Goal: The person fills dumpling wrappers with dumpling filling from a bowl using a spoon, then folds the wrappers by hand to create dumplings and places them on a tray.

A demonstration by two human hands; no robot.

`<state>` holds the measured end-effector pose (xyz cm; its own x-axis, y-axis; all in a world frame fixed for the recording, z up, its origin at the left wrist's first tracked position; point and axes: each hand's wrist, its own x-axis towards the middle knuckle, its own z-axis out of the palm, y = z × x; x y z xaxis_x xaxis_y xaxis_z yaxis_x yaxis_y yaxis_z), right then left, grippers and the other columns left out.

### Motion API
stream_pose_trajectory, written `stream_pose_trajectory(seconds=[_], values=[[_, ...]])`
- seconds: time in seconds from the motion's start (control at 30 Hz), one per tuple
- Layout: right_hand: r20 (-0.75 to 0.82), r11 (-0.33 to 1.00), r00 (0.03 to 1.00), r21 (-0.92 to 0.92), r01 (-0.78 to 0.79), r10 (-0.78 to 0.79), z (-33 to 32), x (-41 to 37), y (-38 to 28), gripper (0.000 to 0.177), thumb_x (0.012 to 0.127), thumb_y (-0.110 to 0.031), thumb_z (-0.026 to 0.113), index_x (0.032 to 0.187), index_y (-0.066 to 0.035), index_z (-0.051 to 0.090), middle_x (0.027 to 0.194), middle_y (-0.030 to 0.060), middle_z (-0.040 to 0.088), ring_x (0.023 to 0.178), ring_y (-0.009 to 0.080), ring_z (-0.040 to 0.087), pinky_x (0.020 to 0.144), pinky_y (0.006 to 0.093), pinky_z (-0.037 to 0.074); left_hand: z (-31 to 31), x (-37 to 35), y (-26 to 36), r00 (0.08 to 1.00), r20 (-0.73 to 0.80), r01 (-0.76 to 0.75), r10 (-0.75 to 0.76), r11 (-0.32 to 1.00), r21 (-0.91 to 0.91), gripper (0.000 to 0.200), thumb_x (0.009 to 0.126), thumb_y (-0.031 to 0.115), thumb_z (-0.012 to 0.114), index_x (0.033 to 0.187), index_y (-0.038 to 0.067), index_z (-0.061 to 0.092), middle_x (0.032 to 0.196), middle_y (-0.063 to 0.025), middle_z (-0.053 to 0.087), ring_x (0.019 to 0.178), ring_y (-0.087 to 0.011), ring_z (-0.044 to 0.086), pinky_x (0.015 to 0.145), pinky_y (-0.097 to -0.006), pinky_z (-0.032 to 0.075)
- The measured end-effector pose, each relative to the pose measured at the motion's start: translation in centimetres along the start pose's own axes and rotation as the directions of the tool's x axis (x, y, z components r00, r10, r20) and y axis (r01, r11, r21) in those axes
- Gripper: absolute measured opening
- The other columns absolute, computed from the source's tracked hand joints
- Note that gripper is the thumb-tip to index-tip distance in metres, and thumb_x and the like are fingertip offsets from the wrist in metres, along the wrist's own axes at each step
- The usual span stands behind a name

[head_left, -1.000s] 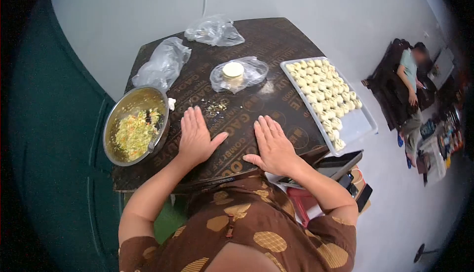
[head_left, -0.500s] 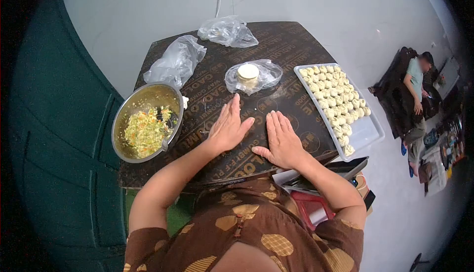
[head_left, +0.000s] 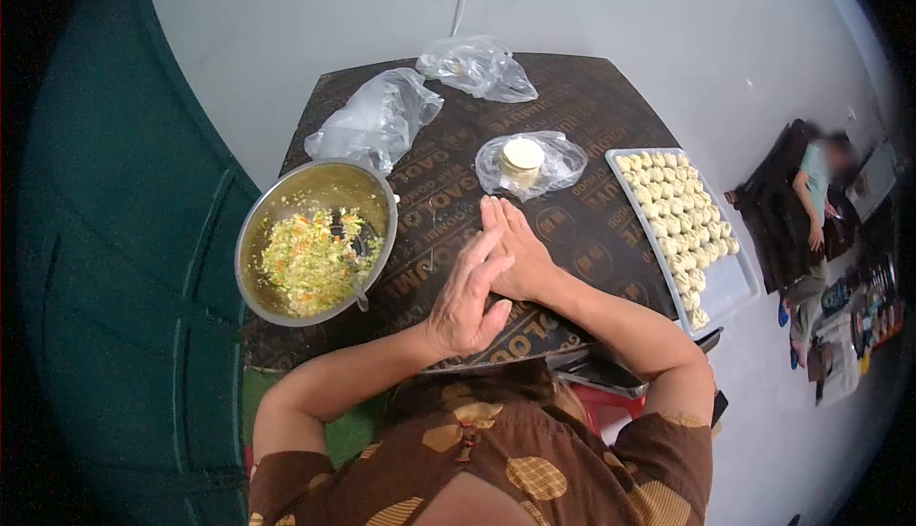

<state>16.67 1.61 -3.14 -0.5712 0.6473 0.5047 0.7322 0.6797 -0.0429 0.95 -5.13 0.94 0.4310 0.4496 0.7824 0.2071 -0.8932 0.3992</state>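
Note:
Above the near half of the dark printed table point(head_left: 458, 168), my two hands are together and hold nothing. My left hand point(head_left: 465, 306) has its fingers stretched and lies partly across my right hand point(head_left: 525, 263), seemingly touching it. The right fingers point forward, laid flat and partly hidden. Just beyond the fingertips, a stack of round dough wrappers point(head_left: 523, 155) sits on an opened plastic bag point(head_left: 563, 158). On my left stands a metal bowl point(head_left: 246, 273) of chopped vegetable filling point(head_left: 305, 263), with a utensil handle point(head_left: 360, 295) at its near right side.
A pale tray point(head_left: 727, 289) with rows of pleated dumplings point(head_left: 682, 211) lies at the table's right edge. Two crumpled plastic bags point(head_left: 377, 115) are at the back left. Another person point(head_left: 814, 192) sits at far right. A green panelled surface point(head_left: 124, 268) borders the left side.
My hands, apart over the table before, have come together, the right moving leftward to meet the left. The whole view has shifted slightly. Bowl, wrappers and tray stay in place.

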Motion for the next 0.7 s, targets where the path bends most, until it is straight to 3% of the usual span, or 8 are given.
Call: stream_pose_trajectory(seconds=[0.13, 0.2, 0.23, 0.27, 0.37, 0.6, 0.7], values=[[0.006, 0.992, 1.000, 0.123, 0.020, -0.021, 1.3, 2.9, 0.0, 0.091, 0.083, -0.046, 0.059, 0.141, 0.013, 0.020, 0.140, 0.0342, 0.034, 0.131, 0.0482, 0.033, 0.111, 0.0515, 0.025, -0.1, -0.1, 0.2, 1.000, 0.002, 0.022, -0.022, 1.000, -0.009, 0.046, 0.085, 0.016, 0.052, 0.126, -0.004, 0.042, 0.140, -0.0326, 0.031, 0.126, -0.0449, 0.039, 0.108, -0.0495, 0.027], [0.026, 0.983, 0.999, 0.183, 0.029, -0.034, 1.9, 4.2, 0.4, 0.081, 0.087, -0.041, 0.056, 0.142, 0.008, 0.023, 0.141, 0.0325, 0.034, 0.131, 0.0470, 0.034, 0.110, 0.0510, 0.027, -0.2, 0.0, 0.3, 0.999, 0.046, 0.010, -0.011, 1.000, 0.012, 0.043, 0.085, 0.014, 0.052, 0.124, -0.004, 0.045, 0.139, -0.0324, 0.033, 0.125, -0.0447, 0.039, 0.107, -0.0500, 0.027], [0.015, 0.988, 1.000, 0.156, 0.004, -0.007, 2.1, 4.9, 0.3, 0.064, 0.090, -0.033, 0.054, 0.137, 0.006, 0.034, 0.139, 0.0290, 0.039, 0.129, 0.0450, 0.038, 0.108, 0.0495, 0.032, 0.0, -0.1, 0.4, 0.999, 0.043, 0.033, -0.033, 0.999, -0.017, 0.041, 0.084, 0.012, 0.053, 0.121, -0.003, 0.047, 0.138, -0.0323, 0.034, 0.125, -0.0447, 0.039, 0.107, -0.0503, 0.028], [0.017, 0.987, 1.000, 0.161, 0.008, -0.011, 2.6, 5.7, 0.7, 0.064, 0.090, -0.033, 0.054, 0.137, 0.006, 0.034, 0.139, 0.0290, 0.039, 0.129, 0.0450, 0.038, 0.108, 0.0495, 0.032, -0.1, 0.0, 0.4, 0.998, 0.041, 0.039, -0.038, 0.999, -0.013, 0.041, 0.084, 0.012, 0.053, 0.121, -0.003, 0.047, 0.138, -0.0323, 0.034, 0.125, -0.0447, 0.039, 0.107, -0.0503, 0.028], [-0.014, 0.992, 1.000, 0.124, -0.013, 0.015, 4.6, 7.4, 2.0, 0.040, 0.089, -0.019, 0.057, 0.120, 0.006, 0.052, 0.130, 0.0235, 0.049, 0.123, 0.0404, 0.044, 0.103, 0.0435, 0.040, -0.2, 0.2, 0.4, 0.998, 0.040, 0.041, -0.040, 0.999, -0.031, 0.039, 0.084, 0.010, 0.054, 0.120, -0.004, 0.048, 0.138, -0.0324, 0.035, 0.125, -0.0443, 0.040, 0.106, -0.0505, 0.030], [0.006, 0.989, 0.999, 0.139, -0.041, 0.041, 2.1, 4.5, 1.3, 0.037, 0.089, -0.018, 0.056, 0.118, 0.005, 0.056, 0.127, 0.0214, 0.053, 0.123, 0.0376, 0.046, 0.101, 0.0408, 0.041, 0.1, 0.0, 0.1, 0.998, 0.025, 0.055, -0.054, 0.998, -0.037, 0.040, 0.078, 0.000, 0.055, 0.118, -0.002, 0.048, 0.135, -0.0313, 0.039, 0.120, -0.0434, 0.046, 0.102, -0.0481, 0.038], [0.007, 0.991, 1.000, 0.131, -0.030, 0.029, 0.2, 1.7, 1.1, 0.040, 0.084, -0.017, 0.059, 0.118, 0.005, 0.058, 0.128, 0.0208, 0.054, 0.123, 0.0381, 0.047, 0.102, 0.0402, 0.041, 0.1, 0.0, 0.1, 0.997, 0.041, 0.060, -0.059, 0.998, -0.013, 0.041, 0.077, -0.001, 0.056, 0.117, -0.002, 0.048, 0.134, -0.0313, 0.039, 0.119, -0.0426, 0.047, 0.100, -0.0471, 0.040]])
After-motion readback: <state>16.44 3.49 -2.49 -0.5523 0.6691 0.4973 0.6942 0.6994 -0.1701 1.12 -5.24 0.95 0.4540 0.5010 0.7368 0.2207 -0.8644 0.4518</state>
